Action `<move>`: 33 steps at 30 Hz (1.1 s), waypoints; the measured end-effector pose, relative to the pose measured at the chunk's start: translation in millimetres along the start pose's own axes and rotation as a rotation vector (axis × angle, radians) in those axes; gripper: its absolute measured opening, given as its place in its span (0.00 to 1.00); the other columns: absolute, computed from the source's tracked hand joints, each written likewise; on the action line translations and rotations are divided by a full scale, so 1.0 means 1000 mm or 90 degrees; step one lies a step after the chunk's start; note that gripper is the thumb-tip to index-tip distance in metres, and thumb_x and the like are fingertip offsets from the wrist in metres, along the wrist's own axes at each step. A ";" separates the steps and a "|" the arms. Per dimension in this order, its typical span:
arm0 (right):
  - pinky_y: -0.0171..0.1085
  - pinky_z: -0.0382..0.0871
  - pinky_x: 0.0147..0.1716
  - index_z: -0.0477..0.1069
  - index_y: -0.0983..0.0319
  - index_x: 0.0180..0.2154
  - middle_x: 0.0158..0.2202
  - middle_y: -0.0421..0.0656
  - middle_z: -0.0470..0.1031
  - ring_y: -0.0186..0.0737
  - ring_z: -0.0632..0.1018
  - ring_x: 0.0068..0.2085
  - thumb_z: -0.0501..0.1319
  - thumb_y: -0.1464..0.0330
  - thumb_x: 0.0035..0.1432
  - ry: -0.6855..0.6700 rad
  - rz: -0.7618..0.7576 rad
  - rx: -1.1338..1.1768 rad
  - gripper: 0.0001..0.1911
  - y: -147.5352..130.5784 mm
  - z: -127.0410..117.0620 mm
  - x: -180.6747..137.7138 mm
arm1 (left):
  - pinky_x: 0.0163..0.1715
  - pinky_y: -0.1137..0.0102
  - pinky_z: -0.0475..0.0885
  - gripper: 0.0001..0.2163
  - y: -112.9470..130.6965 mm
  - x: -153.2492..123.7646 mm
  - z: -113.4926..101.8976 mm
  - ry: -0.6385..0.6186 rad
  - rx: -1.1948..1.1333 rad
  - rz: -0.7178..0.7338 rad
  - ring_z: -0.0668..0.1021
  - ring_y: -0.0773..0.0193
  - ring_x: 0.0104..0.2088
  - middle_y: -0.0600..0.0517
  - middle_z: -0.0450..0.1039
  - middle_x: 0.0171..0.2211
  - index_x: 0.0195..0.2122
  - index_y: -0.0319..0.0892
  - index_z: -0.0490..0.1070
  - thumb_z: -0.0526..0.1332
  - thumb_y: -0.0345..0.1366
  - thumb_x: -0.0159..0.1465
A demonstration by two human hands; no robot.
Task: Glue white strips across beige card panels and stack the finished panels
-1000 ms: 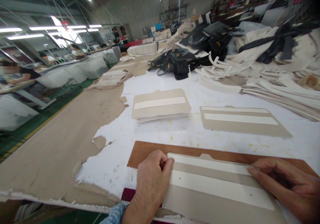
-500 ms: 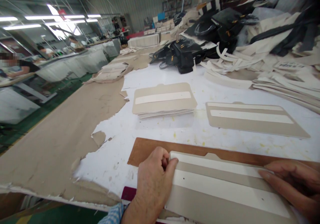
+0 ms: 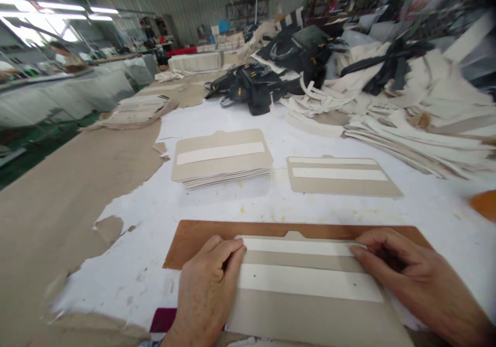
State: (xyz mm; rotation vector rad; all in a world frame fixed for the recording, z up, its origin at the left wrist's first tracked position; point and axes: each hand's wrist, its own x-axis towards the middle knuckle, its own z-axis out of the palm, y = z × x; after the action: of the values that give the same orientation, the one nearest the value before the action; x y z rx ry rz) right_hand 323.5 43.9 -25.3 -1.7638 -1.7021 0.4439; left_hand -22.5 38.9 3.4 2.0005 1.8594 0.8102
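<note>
A grey card panel with two white strips lies on a brown board at the near table edge. My left hand has its fingers curled and pinches the left end of the upper white strip. On the strip's right end my right hand presses with bent fingers. A stack of the same grey panels sits beyond, and a single panel lies to its right.
Black bags and heaps of cream fabric pieces crowd the far and right side of the table. Torn brown paper covers the left part of the white table top. Another pile of pieces lies far left.
The view has swung right and down, so more of the panel and my right hand show. Both hands stay on the ends of the upper white strip.
</note>
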 end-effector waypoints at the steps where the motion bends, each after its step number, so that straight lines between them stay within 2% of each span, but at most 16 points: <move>1: 0.34 0.73 0.22 0.79 0.54 0.30 0.25 0.39 0.80 0.40 0.80 0.25 0.65 0.49 0.60 -0.025 0.002 0.002 0.18 -0.004 -0.001 0.000 | 0.32 0.71 0.73 0.11 -0.003 0.000 -0.001 -0.003 0.001 0.006 0.83 0.65 0.31 0.57 0.78 0.31 0.38 0.51 0.84 0.60 0.40 0.71; 3: 0.34 0.72 0.23 0.78 0.55 0.30 0.25 0.38 0.79 0.40 0.79 0.26 0.62 0.53 0.63 -0.051 0.009 0.009 0.16 -0.011 -0.002 0.000 | 0.34 0.72 0.75 0.11 -0.009 0.001 -0.002 -0.025 0.008 0.012 0.84 0.64 0.33 0.57 0.80 0.33 0.40 0.54 0.84 0.60 0.43 0.72; 6: 0.35 0.70 0.24 0.76 0.55 0.30 0.23 0.37 0.76 0.38 0.77 0.25 0.62 0.56 0.64 -0.042 0.021 0.014 0.13 -0.022 -0.003 -0.002 | 0.37 0.72 0.77 0.11 -0.017 0.002 -0.003 -0.061 0.023 0.012 0.86 0.63 0.38 0.58 0.83 0.38 0.42 0.56 0.84 0.60 0.47 0.72; 10: 0.35 0.65 0.24 0.74 0.56 0.30 0.23 0.35 0.72 0.36 0.72 0.24 0.62 0.60 0.64 -0.001 0.018 0.003 0.10 -0.030 0.000 -0.004 | 0.40 0.71 0.78 0.12 -0.018 0.001 -0.004 -0.062 0.030 -0.014 0.86 0.62 0.42 0.58 0.84 0.41 0.42 0.56 0.84 0.59 0.48 0.72; 13: 0.36 0.62 0.23 0.71 0.55 0.29 0.21 0.34 0.68 0.35 0.69 0.22 0.62 0.62 0.63 0.038 -0.024 -0.018 0.10 -0.029 0.005 -0.006 | 0.40 0.71 0.78 0.13 -0.019 0.002 -0.004 -0.072 0.037 -0.022 0.86 0.61 0.42 0.58 0.85 0.42 0.43 0.56 0.84 0.59 0.50 0.71; 16: 0.36 0.63 0.24 0.70 0.56 0.29 0.23 0.35 0.68 0.35 0.70 0.23 0.63 0.64 0.62 0.064 -0.064 -0.041 0.09 -0.026 0.008 -0.006 | 0.40 0.70 0.79 0.14 -0.022 0.002 -0.005 -0.084 0.042 -0.017 0.86 0.60 0.43 0.58 0.85 0.44 0.43 0.57 0.84 0.59 0.50 0.71; 21: 0.36 0.64 0.25 0.70 0.56 0.29 0.25 0.37 0.71 0.35 0.73 0.25 0.59 0.69 0.66 0.062 -0.163 -0.059 0.11 -0.028 0.007 -0.006 | 0.41 0.70 0.80 0.13 -0.023 0.002 -0.005 -0.084 0.050 -0.023 0.86 0.60 0.44 0.58 0.85 0.45 0.43 0.57 0.84 0.59 0.51 0.71; 24: 0.36 0.65 0.26 0.70 0.57 0.29 0.25 0.37 0.71 0.35 0.73 0.25 0.58 0.70 0.66 0.055 -0.180 -0.074 0.11 -0.030 0.007 -0.006 | 0.40 0.70 0.80 0.14 -0.023 0.003 -0.004 -0.079 0.051 -0.015 0.87 0.60 0.42 0.57 0.85 0.43 0.42 0.56 0.84 0.59 0.50 0.71; 29: 0.38 0.63 0.28 0.71 0.58 0.28 0.26 0.38 0.72 0.36 0.73 0.26 0.59 0.68 0.64 0.025 -0.131 -0.051 0.10 -0.030 0.008 -0.003 | 0.39 0.70 0.80 0.13 -0.022 0.008 -0.004 -0.079 0.056 -0.007 0.87 0.60 0.42 0.58 0.86 0.42 0.41 0.56 0.84 0.59 0.49 0.70; 31: 0.38 0.64 0.28 0.73 0.58 0.28 0.26 0.39 0.73 0.37 0.73 0.26 0.61 0.66 0.62 -0.022 -0.066 0.036 0.10 -0.028 0.002 0.000 | 0.38 0.70 0.79 0.13 -0.020 0.007 -0.005 -0.068 0.047 0.007 0.87 0.60 0.40 0.58 0.86 0.41 0.40 0.56 0.84 0.60 0.49 0.70; 33: 0.36 0.63 0.24 0.77 0.58 0.29 0.24 0.38 0.72 0.36 0.70 0.24 0.65 0.61 0.61 -0.011 0.029 0.198 0.10 -0.024 -0.010 0.002 | 0.40 0.69 0.79 0.13 -0.017 0.003 -0.009 0.005 0.025 0.013 0.86 0.59 0.41 0.56 0.85 0.42 0.43 0.54 0.83 0.60 0.50 0.71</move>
State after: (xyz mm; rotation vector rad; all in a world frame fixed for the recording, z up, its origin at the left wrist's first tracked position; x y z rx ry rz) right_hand 312.0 42.9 -2.3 -1.5771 -1.5136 0.7047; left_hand -40.9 42.4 1.5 2.0456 1.8770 0.7937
